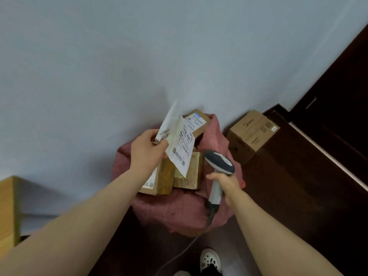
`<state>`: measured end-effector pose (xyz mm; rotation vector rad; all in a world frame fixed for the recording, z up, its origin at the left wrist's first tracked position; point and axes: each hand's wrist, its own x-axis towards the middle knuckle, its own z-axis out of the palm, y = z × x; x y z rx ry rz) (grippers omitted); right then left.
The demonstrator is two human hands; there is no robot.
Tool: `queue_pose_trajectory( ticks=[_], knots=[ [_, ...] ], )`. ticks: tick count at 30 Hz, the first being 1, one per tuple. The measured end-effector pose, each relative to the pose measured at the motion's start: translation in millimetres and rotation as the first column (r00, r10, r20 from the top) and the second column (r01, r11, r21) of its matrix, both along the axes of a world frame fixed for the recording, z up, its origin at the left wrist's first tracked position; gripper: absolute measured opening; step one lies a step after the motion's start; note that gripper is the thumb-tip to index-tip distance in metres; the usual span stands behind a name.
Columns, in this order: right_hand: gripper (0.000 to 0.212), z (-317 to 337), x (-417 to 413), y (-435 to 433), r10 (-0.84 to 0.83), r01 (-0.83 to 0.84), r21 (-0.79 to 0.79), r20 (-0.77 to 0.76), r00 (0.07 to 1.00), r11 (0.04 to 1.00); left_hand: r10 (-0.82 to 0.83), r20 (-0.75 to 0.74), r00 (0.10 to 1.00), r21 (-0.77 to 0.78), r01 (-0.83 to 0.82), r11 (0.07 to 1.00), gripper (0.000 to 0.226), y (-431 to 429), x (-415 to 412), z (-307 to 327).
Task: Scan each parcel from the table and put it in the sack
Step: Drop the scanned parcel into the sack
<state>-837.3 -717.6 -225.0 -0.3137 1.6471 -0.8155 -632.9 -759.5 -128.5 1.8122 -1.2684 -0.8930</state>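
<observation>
A pink woven sack [179,212] stands open on the dark floor against the pale wall, with several brown cardboard parcels inside [189,172]; one at the back [197,121] shows a white label. My left hand [146,150] pinches a flat white parcel with printed labels [178,140] by its corner, held above the sack's mouth. My right hand [229,186] grips the handle of a grey and dark blue barcode scanner [219,164], whose head sits just right of the white parcel. The scanner's cable trails down to the floor.
A larger brown carton [252,132] sits on the floor right of the sack, next to a dark wooden door or panel [328,126]. A yellowish wooden table edge [8,208] shows at the far left. A white shoe [210,259] is below the sack.
</observation>
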Motion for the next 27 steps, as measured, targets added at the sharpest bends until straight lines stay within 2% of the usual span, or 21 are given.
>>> queue_pose_trajectory(
  ticks=[3, 6, 8, 12, 15, 17, 19, 23, 27],
  knots=[
    [0.045, 9, -19, 7, -0.208, 0.213, -0.061, 0.071, 0.975, 0.975, 0.010, -0.013, 1.000, 0.010, -0.010, 1.000, 0.024, 0, -8, 2],
    [0.033, 36, -41, 19, -0.455, 0.484, -0.115, 0.212, 0.865, 0.867, 0.020, -0.038, 0.999, 0.013, -0.020, 1.000, 0.023, 3, -20, 10],
    [0.037, 58, -55, 26, -0.504, 0.548, -0.144, 0.256, 0.825, 0.824, 0.022, -0.059, 0.998, 0.011, -0.021, 1.000, 0.023, 6, -31, 16],
    [0.043, 94, -66, 34, -0.475, 0.529, -0.224, 0.254, 0.842, 0.818, 0.004, -0.123, 0.992, 0.002, -0.004, 1.000, 0.025, 7, -55, 22],
    [0.050, 108, -64, 35, -0.433, 0.486, -0.246, 0.241, 0.869, 0.839, -0.029, -0.094, 0.995, 0.009, 0.030, 1.000, 0.024, 4, -71, 21],
    [0.056, 111, -62, 35, -0.411, 0.454, -0.250, 0.204, 0.888, 0.856, -0.051, -0.042, 0.998, 0.042, 0.053, 0.998, 0.019, 3, -77, 17],
    [0.049, 111, -62, 34, -0.402, 0.440, -0.256, 0.186, 0.896, 0.861, -0.094, 0.086, 0.992, 0.087, 0.086, 0.992, 0.010, 3, -75, 15],
    [0.037, 111, -59, 30, -0.380, 0.413, -0.270, 0.167, 0.910, 0.870, -0.227, 0.301, 0.926, 0.229, 0.160, 0.960, 0.010, -5, -60, 25],
    [0.034, 111, -51, 28, -0.347, 0.377, -0.254, 0.155, 0.925, 0.891, -0.335, 0.357, 0.872, 0.454, 0.152, 0.878, 0.018, -17, -56, 33]
  ],
)
